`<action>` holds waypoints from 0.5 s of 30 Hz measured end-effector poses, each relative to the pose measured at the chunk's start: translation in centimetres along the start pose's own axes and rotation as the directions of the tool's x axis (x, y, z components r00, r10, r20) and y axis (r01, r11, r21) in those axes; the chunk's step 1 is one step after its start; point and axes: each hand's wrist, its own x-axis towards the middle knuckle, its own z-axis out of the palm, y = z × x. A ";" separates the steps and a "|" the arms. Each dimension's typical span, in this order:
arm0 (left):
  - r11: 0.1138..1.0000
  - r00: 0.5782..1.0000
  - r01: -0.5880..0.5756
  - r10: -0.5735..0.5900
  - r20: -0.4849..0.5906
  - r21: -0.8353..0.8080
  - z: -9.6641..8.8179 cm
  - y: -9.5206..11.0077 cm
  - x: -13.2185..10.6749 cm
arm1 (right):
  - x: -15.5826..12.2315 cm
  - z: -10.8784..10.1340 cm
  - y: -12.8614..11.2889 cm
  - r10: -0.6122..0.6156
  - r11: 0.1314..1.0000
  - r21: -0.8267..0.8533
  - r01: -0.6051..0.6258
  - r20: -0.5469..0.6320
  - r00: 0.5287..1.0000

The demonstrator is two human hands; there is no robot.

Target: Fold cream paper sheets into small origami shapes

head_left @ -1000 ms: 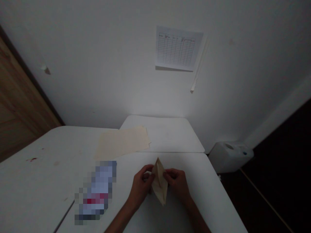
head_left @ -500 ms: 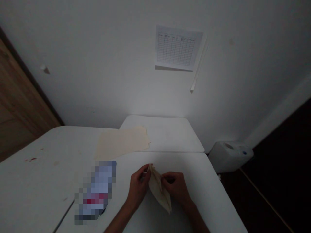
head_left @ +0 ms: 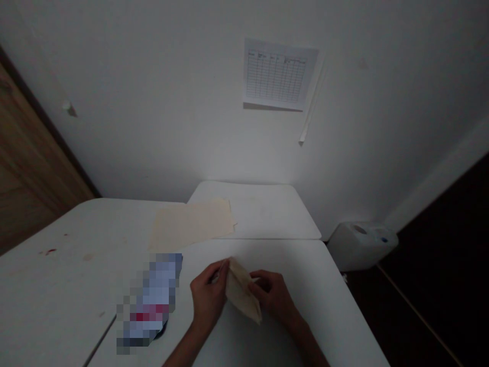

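A small folded piece of beige cloth [head_left: 241, 293] is held up over the white table, between my two hands. My left hand [head_left: 210, 290] pinches its upper left corner between thumb and fingers. On the other side, my right hand [head_left: 272, 293] grips the cloth's right edge, with the thumb against the near face. The cloth slants down to a point at the lower right. Its inner layers are hidden from view.
A flat beige sheet [head_left: 193, 224] lies on the table [head_left: 305, 306] at the back left. Nearer stands a pixelated blurred object [head_left: 156, 295]. A white plastic container [head_left: 361, 247] is on the floor at right. A printed chart [head_left: 280, 74] hangs on the wall.
Both hands have shifted slightly left with the cloth. The cloth is turned so that more of its broad face shows, and its lower tip is higher.
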 end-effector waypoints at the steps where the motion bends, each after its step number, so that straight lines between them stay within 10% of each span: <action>1: 1.000 0.999 0.007 -0.007 -0.039 0.002 -0.1 0.0 0.0 | 0.0 0.0 0.1 0.014 1.000 -0.003 -0.014 0.011 1.000; 15: 0.995 0.993 0.039 -0.049 -0.105 -0.097 0.1 0.7 0.0 | 0.6 -0.5 1.0 0.103 0.987 0.138 -0.087 -0.107 0.989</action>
